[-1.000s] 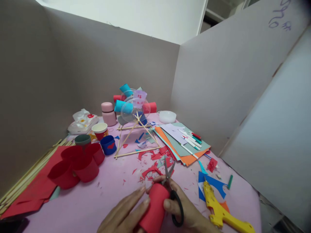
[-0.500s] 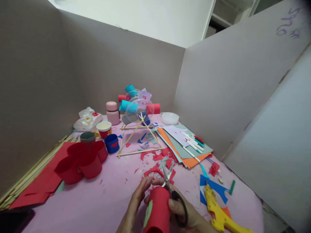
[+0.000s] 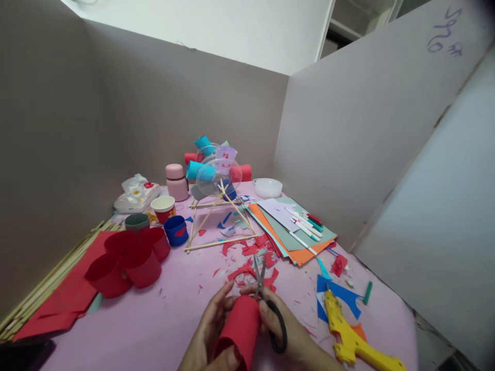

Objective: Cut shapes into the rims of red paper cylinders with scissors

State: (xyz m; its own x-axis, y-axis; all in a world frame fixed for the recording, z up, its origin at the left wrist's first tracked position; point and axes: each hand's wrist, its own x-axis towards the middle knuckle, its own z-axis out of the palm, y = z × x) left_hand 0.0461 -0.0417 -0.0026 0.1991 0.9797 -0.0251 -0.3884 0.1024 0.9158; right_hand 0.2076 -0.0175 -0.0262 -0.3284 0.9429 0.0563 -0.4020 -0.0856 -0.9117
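A red paper tube [image 3: 240,327] lies at the bottom centre, its near end facing me. Wrapped round its left side is my left hand [image 3: 207,330], the thumb at the near opening. My right hand [image 3: 288,327] holds black-handled scissors [image 3: 260,278] against the tube's right side, blades slightly apart and pointing away. Beyond the blades are red and grey paper scraps [image 3: 247,268]. To the left stand several red paper cups [image 3: 141,263], a blue cup with a red heart [image 3: 176,231] and a grey one [image 3: 137,222].
A stick-framed wheel [image 3: 218,178] with coloured tubes stands at the back centre. Paper sheets and markers [image 3: 305,224] lie to the right, a yellow glue gun [image 3: 344,335] at the lower right. Sticks [image 3: 58,270] line the left edge; grey panels [image 3: 185,103] enclose the back.
The red tube has turned, so its green patch no longer shows. My left hand has closed round it, its thumb now at the near end. The scissors have shifted slightly left.
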